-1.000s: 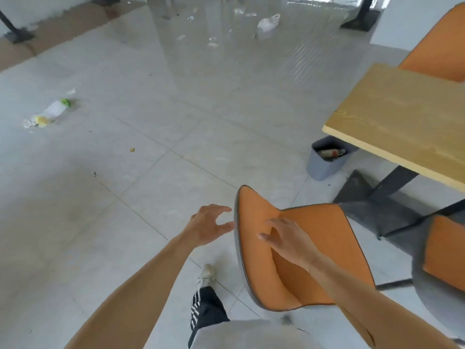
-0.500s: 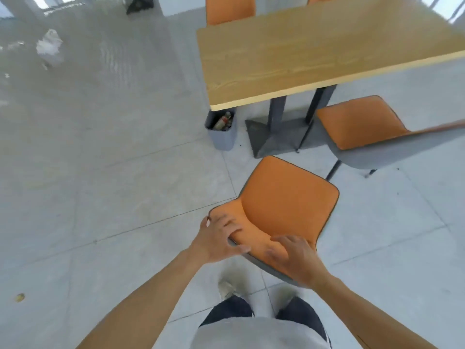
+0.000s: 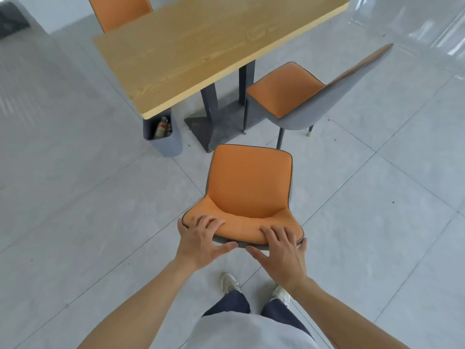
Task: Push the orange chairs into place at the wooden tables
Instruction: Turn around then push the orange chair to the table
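An orange chair (image 3: pixel 249 182) with a grey shell stands right in front of me, its seat facing the wooden table (image 3: pixel 201 44). My left hand (image 3: pixel 201 241) grips the left end of its backrest top, fingers over the orange front and thumb behind. My right hand (image 3: pixel 281 250) grips the right end the same way. The chair's front edge is a short way from the table's dark base (image 3: pixel 219 124). A second orange chair (image 3: pixel 299 94) sits partly under the table on the right. A third orange chair (image 3: pixel 120 11) stands at the table's far side.
A grey bin (image 3: pixel 164 137) with bottles inside stands on the floor under the table's near-left corner, just left of the held chair's path. My feet in white shoes (image 3: pixel 229 283) are behind the chair. Grey tiled floor stretches to the left and right.
Both hands have closed on the chair's backrest top. The chair has turned from a sideways angle to face the table squarely, and my view has swung round to the table.
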### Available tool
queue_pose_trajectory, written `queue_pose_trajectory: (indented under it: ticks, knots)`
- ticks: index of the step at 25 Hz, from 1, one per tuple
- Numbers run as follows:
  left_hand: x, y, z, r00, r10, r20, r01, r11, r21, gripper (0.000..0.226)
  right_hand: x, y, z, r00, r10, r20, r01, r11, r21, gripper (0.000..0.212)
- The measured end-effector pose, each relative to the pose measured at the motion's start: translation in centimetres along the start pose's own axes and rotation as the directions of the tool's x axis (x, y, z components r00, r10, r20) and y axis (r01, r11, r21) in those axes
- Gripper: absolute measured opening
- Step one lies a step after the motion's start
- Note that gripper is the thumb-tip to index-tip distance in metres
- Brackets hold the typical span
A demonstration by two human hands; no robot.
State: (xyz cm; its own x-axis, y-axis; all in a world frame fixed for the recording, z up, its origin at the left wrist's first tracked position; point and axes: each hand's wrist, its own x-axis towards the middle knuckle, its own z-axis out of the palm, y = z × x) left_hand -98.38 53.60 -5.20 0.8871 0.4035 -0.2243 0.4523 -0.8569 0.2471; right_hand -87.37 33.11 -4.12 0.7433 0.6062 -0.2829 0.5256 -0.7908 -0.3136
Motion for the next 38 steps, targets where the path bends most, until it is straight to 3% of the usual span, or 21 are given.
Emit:
queue_pose_trajectory:
  ticks: [4, 12, 17, 25, 31, 38]
  knots:
    - [0.0, -0.3, 0.5, 0.995, 0.010, -0.095, -0.014, 0.999, -0.037, 0.075, 0.2, -0.9, 0.7, 0.994, 0.045, -0.095, -0.043, 0.999, 0.017, 0.073]
    - [1.4, -1.7, -0.1, 0.990, 0.068, -0.124, -0.077, 0.995, -0.067, 0.074, 2.3, -0.3, 0.8, 0.983, -0.048, -0.174, 0.045, 0.999, -0.021, 0.078]
    - [4.7, -0.3, -0.9, 0.999, -0.017, -0.046, 0.014, 0.997, -0.079, 0.079, 7.2, 1.7, -1.4, 0.988, -0.102, -0.113, 0.101, 0.995, -0.015, 0.085]
    - [12.5, 4.5, -1.6, 0.984, -0.175, -0.039, 0.170, 0.981, -0.091, 0.078, 19.3, 8.1, -6.7, 0.950, -0.310, -0.028, 0.308, 0.949, -0.063, 0.080]
    - [20.4, 8.8, -3.1, 0.930, -0.367, -0.012, 0.361, 0.919, -0.157, 0.067, 30.5, 10.8, -12.2, 0.889, -0.431, 0.157, 0.441, 0.897, -0.029, 0.084]
    - [27.4, 11.0, -4.4, 0.864, -0.501, 0.048, 0.497, 0.835, -0.236, 0.061, 40.4, 11.3, -16.2, 0.802, -0.538, 0.258, 0.558, 0.830, -0.003, 0.088]
